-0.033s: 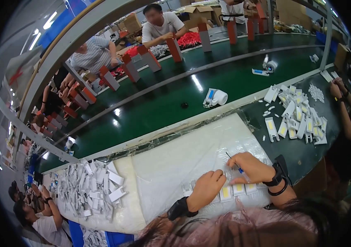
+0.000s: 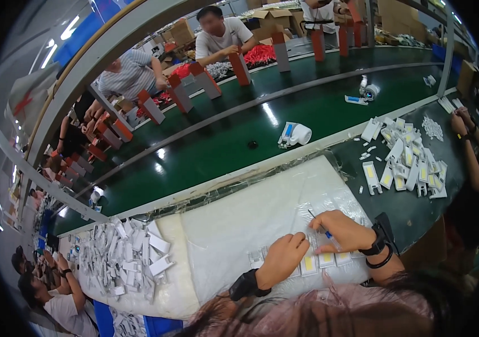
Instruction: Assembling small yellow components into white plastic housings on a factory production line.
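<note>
My right hand [image 2: 341, 231] is closed around a small screwdriver [image 2: 329, 234] with a clear and blue handle. Its thin dark shaft points up and to the left, away from the pieces. Beside it, my left hand [image 2: 284, 255] has its fingers curled down over a row of white plastic pieces with yellow panels [image 2: 309, 264]. Whatever lies under those fingertips is hidden. The row runs along the near side of a plastic-wrapped white pad [image 2: 239, 224], partly covered by both hands.
A heap of white housings [image 2: 127, 253] lies at left, above a blue bin [image 2: 163, 326]. More yellow-panelled pieces [image 2: 408, 157] are piled at right. Beyond runs a green conveyor [image 2: 211, 146] carrying white lamp-like units [image 2: 298, 135] and orange-grey boxes [image 2: 205, 81]. Co-workers sit around; a metal frame post [image 2: 447, 50] stands right.
</note>
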Tool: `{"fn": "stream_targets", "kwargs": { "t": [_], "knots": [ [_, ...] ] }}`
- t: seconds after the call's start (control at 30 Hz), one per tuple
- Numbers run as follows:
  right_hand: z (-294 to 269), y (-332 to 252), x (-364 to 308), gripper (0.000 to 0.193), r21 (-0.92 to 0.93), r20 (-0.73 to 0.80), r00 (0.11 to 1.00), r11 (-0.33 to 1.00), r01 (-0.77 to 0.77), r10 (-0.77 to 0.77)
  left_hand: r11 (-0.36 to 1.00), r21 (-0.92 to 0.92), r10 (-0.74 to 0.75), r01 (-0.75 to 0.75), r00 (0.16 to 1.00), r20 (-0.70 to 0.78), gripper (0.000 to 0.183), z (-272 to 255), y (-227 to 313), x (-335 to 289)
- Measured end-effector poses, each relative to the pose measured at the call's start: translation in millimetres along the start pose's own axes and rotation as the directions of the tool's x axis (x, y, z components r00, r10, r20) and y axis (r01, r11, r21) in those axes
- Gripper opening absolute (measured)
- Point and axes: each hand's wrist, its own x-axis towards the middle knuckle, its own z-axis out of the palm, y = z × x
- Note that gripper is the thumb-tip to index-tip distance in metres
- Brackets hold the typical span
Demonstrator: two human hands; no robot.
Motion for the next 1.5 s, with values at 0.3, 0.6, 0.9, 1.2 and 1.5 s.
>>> {"fn": "stream_targets", "kwargs": {
  "t": [0.3, 0.6, 0.9, 1.2, 1.5],
  "knots": [
    [18.1, -11.1, -0.4, 0.073, -0.154, 0.072, 0.992, 0.982, 0.113, -0.103, 1.0, 0.002, 0.01, -0.01, 0.997, -0.076, 0.021, 1.4, 0.4, 1.7],
    [15.0, -11.3, -0.7, 0.073, -0.132, 0.099, 0.992, 0.987, 0.093, -0.08, 0.996, 0.004, -0.086, 0.085, 0.994, 0.062, 0.035, -1.6, 6.5, 0.4],
    [14.6, -6.0, -2.1, 0.078, -0.107, 0.141, 0.988, 0.991, 0.085, -0.069, 0.998, 0.059, -0.033, 0.034, 0.999, -0.021, 0.021, 0.2, 7.7, 3.7],
    [12.6, -7.3, -1.1, 0.076, -0.092, 0.14, 0.988, 0.993, 0.076, -0.062, 0.991, 0.116, -0.067, 0.068, 0.998, -0.019, 0.018, 3.7, 12.8, 4.2],
    [15.8, -9.9, -6.5, 0.073, -0.091, 0.128, 0.989, 0.992, 0.083, -0.071, 0.965, 0.263, 0.006, -0.013, 1.0, 0.029, 0.016, 4.6, 26.1, -1.8]
  ]
}}
